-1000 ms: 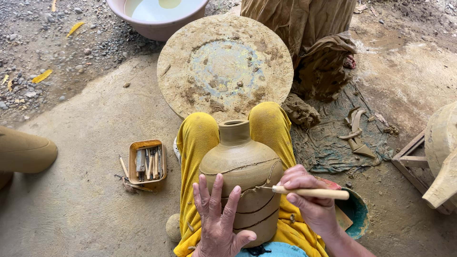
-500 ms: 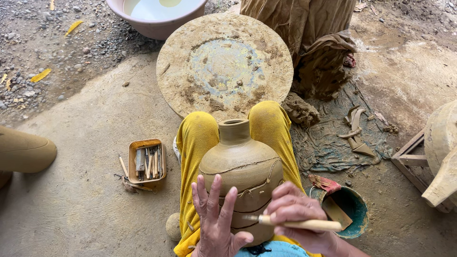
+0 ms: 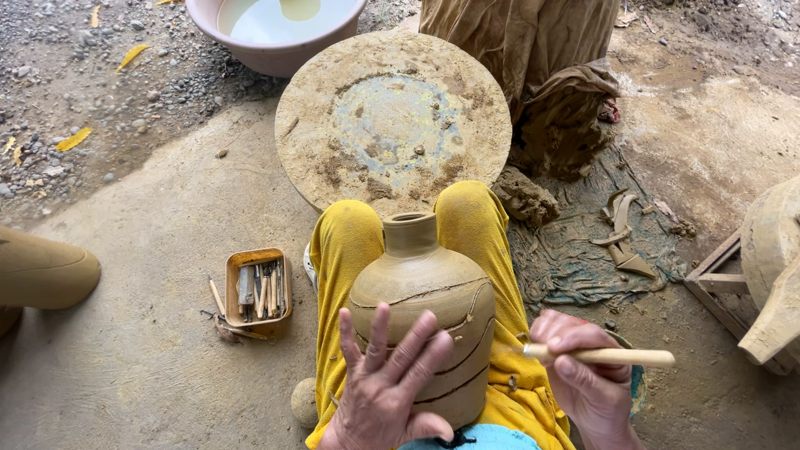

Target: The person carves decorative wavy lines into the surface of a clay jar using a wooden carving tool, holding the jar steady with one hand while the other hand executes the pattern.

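The unfired clay jar (image 3: 421,312) lies on the person's lap, probably soft and easily dented. The left hand (image 3: 383,387) spreads flat on it; the right hand (image 3: 583,375), beside it, pinches a wooden tool (image 3: 612,357). Beyond the jar sits the wheel (image 3: 392,117).

Packages: none | Labels: none | Signs: none | Screens: none | Scene holds no such items in view.

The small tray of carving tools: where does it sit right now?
In the head view, the small tray of tools sits on the concrete floor to the person's left, beside the yellow-trousered knee and the clay jar.
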